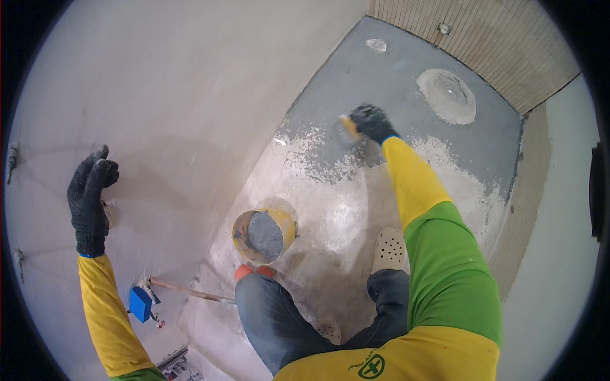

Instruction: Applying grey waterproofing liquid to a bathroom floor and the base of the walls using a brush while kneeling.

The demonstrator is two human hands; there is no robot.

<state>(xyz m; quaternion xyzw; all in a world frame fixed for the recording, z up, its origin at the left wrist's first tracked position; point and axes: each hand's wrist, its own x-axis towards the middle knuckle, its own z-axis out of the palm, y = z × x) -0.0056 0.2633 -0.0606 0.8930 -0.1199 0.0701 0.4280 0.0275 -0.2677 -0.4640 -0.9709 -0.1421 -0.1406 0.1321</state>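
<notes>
Bucket [288, 233] of grey mix [265, 233] is standing just ahead of the left knee [270, 311]; near floor [337, 200] is showing bare, looks left to coat. Left hand [89, 200] is hovering by the wall [178, 76], fingers loosely bent, nothing visible in them; contact: can't tell. Right hand [375, 122] is gripping the brush [348, 127], blurring near the coating's [381, 79] ragged edge. Far floor is looking mostly done, bar two pale round patches [448, 95].

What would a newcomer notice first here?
Probably the yellow and green sleeve at right, its gloved right hand gripping a blurred yellow tool above centre at the grey floor coating. Next, the yellow bucket of grey material left of centre, then the gloved left hand before the pale wall, far left.
</notes>
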